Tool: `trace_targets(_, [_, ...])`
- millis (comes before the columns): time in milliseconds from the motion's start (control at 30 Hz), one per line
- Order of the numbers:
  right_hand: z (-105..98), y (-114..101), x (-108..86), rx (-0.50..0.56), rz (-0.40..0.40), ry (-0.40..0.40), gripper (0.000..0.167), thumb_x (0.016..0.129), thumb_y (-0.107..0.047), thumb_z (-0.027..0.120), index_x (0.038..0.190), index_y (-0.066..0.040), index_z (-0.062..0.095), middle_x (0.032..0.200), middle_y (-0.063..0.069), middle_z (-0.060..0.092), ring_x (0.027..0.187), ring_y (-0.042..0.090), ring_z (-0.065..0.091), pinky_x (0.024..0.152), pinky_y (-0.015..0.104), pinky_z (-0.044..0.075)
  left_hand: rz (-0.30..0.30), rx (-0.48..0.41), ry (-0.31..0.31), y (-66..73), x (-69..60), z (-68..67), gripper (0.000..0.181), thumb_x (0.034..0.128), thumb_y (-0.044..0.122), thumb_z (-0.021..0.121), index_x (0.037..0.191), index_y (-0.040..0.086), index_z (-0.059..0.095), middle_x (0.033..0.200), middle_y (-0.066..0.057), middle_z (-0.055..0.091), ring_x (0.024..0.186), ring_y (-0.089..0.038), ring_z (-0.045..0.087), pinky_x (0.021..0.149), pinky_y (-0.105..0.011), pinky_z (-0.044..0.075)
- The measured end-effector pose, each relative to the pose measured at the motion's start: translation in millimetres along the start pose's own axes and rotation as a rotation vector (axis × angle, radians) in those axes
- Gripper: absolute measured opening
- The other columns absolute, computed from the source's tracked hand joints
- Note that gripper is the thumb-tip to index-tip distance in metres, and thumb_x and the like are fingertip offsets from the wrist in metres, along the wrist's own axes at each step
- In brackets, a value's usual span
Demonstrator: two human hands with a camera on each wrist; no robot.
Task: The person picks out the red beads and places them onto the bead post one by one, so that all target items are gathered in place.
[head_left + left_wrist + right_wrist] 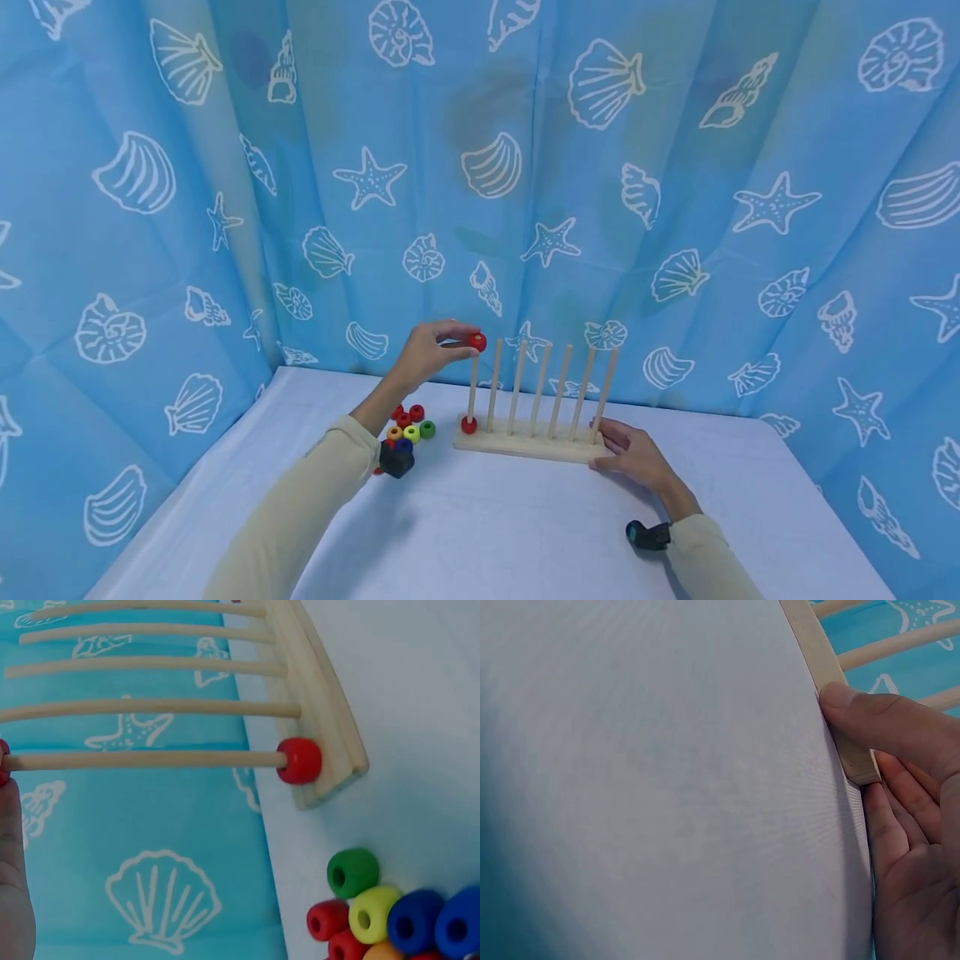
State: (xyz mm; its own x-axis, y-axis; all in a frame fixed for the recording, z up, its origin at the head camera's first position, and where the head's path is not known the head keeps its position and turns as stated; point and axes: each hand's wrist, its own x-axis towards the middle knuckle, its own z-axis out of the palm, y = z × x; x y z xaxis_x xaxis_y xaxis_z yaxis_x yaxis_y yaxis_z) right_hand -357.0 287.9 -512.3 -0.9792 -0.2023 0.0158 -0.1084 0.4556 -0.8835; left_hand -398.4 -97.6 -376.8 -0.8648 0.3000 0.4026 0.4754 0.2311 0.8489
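My left hand (429, 354) pinches a red bead (477, 342) at the tip of the leftmost wooden peg (472, 387). In the left wrist view that bead is cut off by the frame edge, and the peg's end meets it. Another red bead (302, 760) sits at the foot of the same peg, against the wooden base (525, 446). Several more upright pegs stand bare in a row along the base. My right hand (636, 457) grips the base's right end, its thumb (877, 712) on the front side and the other fingers behind.
Loose beads lie on the white table left of the base: a green bead (352, 872), a yellow bead (373, 915), blue ones (415, 922), red ones and an orange one, some partly behind the left wrist's camera (396, 458). A blue shell-print curtain (480, 208) hangs behind the table.
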Motion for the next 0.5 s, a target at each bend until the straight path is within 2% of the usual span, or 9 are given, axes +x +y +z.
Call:
trace_targets(133, [0,8,3.8,-0.012,0.001,0.004,0.084,0.076,-0.009,0.083,0.146,0.001,0.039,0.148,0.024,0.04,0.135,0.039,0.04,0.102,0.04,0.041,-0.022,-0.035,0.032,-1.5,-2.3,3.0,0.039,0.0852,0.019,0.077,0.122,0.009,0.068,0.116,-0.002,0.066,0.106,-0.019,0.066,0.086,-0.033,0.055])
trace_targets(200, [1,19,8.8,-0.017,-0.001,0.01,0.085,0.075,-0.011,0.084,0.147,-0.001,0.039,0.149,0.022,0.04,0.135,0.038,0.04,0.102,0.039,0.041,-0.032,-0.032,0.048,-0.7,-2.7,4.3,0.039,0.0846,0.019,0.078,0.121,0.01,0.069,0.114,-0.002,0.067,0.105,-0.018,0.066,0.085,-0.032,0.055])
trace_targets(300, [0,21,9.6,-0.018,0.004,0.014,0.087,0.074,-0.013,0.085,0.147,-0.003,0.04,0.149,0.02,0.04,0.135,0.036,0.04,0.101,0.038,0.042,-0.036,-0.019,0.062,0.5,-2.8,5.7,0.037,0.0842,0.018,0.078,0.119,0.011,0.07,0.112,-0.002,0.067,0.102,-0.017,0.067,0.085,-0.032,0.056])
trace_targets(400, [0,22,9.6,-0.014,0.017,0.017,0.088,0.073,-0.015,0.086,0.147,-0.004,0.04,0.149,0.018,0.041,0.135,0.034,0.041,0.101,0.037,0.042,-0.022,0.049,0.048,-1.7,-5.2,7.2,0.035,0.084,0.015,0.078,0.118,0.01,0.071,0.109,-0.002,0.069,0.1,-0.017,0.067,0.084,-0.032,0.056])
trace_targets(500, [0,21,8.7,-0.02,0.012,0.008,0.088,0.073,-0.015,0.086,0.147,-0.003,0.04,0.149,0.019,0.04,0.135,0.035,0.04,0.101,0.037,0.042,-0.026,0.118,0.025,-10.6,-10.7,10.8,0.034,0.083,0.013,0.078,0.116,0.009,0.072,0.105,-0.002,0.07,0.099,-0.019,0.067,0.083,-0.031,0.057])
